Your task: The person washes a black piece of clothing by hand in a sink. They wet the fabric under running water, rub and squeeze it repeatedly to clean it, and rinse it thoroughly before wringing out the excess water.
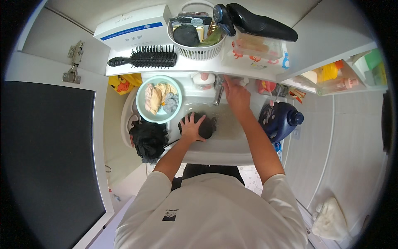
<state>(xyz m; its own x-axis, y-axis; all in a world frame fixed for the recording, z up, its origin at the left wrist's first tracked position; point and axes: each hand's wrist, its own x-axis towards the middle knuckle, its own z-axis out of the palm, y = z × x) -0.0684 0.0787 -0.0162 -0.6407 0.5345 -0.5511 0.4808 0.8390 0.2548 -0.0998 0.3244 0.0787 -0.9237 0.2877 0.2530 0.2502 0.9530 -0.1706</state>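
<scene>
My left hand [192, 128] lies with fingers spread on a dark wet bundle [207, 127], apparently cloth, in the washbasin [199, 157]. Cloudy water [231, 124] stands around the bundle. Beside the metal faucet [218, 93], my right hand [238, 95] reaches to the back of the basin with a finger stretched forward. Its fingertips are at the faucet's base, and whether they grip anything is hard to see. A pale green plastic bowl [140, 107] at the back left holds several small crumpled cloths [154, 100]. Black crumpled fabric [150, 140] rests on the basin's left rim.
Above the basin, a shelf [199, 66] carries a hairbrush [154, 57], a white box [133, 29], a plastic basket [199, 53] and an electric shaver [261, 23]. A dark blue detergent bottle [278, 121] stands at right. An open cabinet door [53, 155] fills the left.
</scene>
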